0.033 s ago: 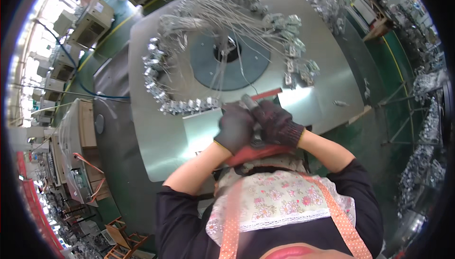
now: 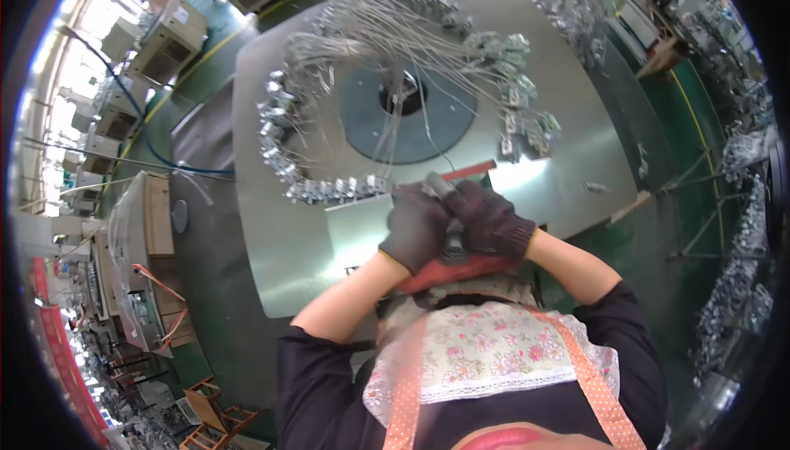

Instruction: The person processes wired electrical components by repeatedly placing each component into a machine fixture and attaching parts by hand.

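Observation:
In dark knitted gloves, my left hand (image 2: 415, 228) and my right hand (image 2: 491, 218) are close together at the near edge of the table. Both have curled fingers. A grey rod-shaped piece (image 2: 440, 184) sticks out past the fingers of my right hand. Whatever the left fingers hold is hidden. Between the wrists shows a dark rounded part (image 2: 453, 246), whose kind I cannot make out. Below the hands lies a red surface (image 2: 457, 273), and a red strip (image 2: 471, 170) shows just beyond them.
Bundled pale wires (image 2: 387, 18) with metal ends lie over a grey disc (image 2: 358, 125) on the metal table (image 2: 284, 277). Silvery metal parts (image 2: 276, 137) line the left, more parts (image 2: 514, 96) the right. One small loose piece (image 2: 597, 187) lies to the right.
The whole view has shifted slightly, so the table and its parts appear a little farther right and lower. My hands keep nearly the same grip and place.

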